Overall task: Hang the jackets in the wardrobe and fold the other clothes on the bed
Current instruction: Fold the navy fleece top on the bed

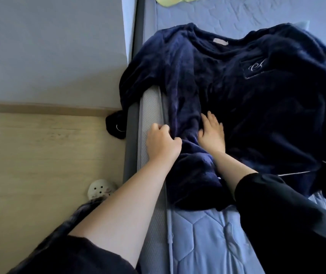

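Head view is showing a dark navy plush fleece top [247,107] with white piping and an embroidered chest pocket, lying spread across a light blue quilted bed [207,240], its neckline pointing away from the person. One sleeve is spilling over the grey padded bed edge [132,119] toward the pale wooden floor [39,165]. The left hand [162,144] is bunching a fold of the fleece at the mattress edge, its grip closed on the cloth. The right hand [211,132] is lying flat on the fabric just beside it, fingers spread, pressing rather than holding. The bulk of the garment is lying beyond and to the right of both hands. The hanging sleeve's weight is likely pulling sideways; if the left hand tugs without the right pinning firmly, the top may be sliding off the bed. The thick pile is also tending to fold crookedly.
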Demonstrator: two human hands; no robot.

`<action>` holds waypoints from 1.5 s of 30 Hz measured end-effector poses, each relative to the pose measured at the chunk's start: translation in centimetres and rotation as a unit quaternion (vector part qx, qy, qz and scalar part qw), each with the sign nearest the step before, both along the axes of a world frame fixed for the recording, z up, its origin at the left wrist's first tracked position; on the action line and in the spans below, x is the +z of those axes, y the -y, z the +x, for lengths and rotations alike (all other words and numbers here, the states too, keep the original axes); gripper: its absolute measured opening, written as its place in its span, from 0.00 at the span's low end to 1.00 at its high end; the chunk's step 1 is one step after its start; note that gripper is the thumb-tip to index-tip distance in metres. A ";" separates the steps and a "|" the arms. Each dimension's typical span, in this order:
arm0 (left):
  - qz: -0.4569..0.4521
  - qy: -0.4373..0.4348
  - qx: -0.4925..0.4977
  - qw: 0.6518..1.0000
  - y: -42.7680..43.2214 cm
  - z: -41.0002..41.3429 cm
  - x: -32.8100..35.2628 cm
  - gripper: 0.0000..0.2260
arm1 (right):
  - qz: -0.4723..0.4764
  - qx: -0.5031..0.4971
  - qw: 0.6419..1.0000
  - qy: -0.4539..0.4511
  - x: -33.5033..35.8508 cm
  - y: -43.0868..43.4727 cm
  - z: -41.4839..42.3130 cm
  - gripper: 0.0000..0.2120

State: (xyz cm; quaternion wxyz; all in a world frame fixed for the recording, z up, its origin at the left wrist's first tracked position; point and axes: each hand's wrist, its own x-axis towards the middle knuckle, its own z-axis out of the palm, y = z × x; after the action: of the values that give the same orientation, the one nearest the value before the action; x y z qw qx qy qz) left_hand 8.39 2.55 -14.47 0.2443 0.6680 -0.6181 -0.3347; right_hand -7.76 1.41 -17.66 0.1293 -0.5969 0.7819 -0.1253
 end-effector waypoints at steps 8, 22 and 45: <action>0.108 -0.040 -0.243 0.963 -6.1 0.8 3.2 0.27 | 0.112 0.046 0.924 0.363 6.4 -9.4 -2.3 0.18; -0.096 -0.085 0.073 0.989 -9.1 2.5 5.7 0.22 | -0.074 0.004 0.997 -0.013 7.8 -17.0 -4.4 0.09; -0.136 0.395 -0.433 0.799 -15.0 -4.0 1.1 0.42 | -0.034 0.012 0.972 -0.230 3.8 -22.8 -9.7 0.28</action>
State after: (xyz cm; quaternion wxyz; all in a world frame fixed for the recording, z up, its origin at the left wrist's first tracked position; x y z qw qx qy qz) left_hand 4.35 17.59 -13.34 -0.1027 0.3651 -0.9250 -0.0248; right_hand -17.44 24.26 -13.82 -0.0734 -0.6232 0.7785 -0.0098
